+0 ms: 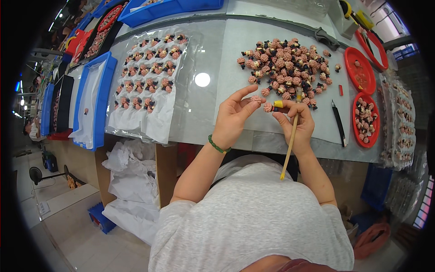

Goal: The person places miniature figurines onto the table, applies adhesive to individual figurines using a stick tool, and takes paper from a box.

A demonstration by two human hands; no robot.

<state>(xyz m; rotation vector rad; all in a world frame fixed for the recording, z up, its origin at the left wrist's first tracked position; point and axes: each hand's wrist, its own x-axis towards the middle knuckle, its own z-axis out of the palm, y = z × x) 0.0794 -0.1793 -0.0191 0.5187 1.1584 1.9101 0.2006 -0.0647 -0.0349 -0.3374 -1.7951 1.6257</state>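
Note:
A small pink piece [257, 98], like a figurine's curly head, is pinched between the thumb and fingertips of my left hand [233, 115]. Just beside it, a small pink-haired figurine [268, 107] with a dark body is held at the fingertips of my right hand [299, 124]. A yellow finger cover [278, 104] sits on one right finger. Through the same hand passes a thin wooden stick [290, 147] like a brush handle, its yellow end pointing toward me. Beyond both hands lies a heap of similar figurines [285, 63] on a white sheet [231, 63].
Left of the heap, figurines stand in rows in a clear tray [174, 97], beside a blue bin [100, 99]. On the right are a black-handled craft knife [338, 122], a small red piece [340, 89], red dishes [372, 80] and stacked trays [398, 122].

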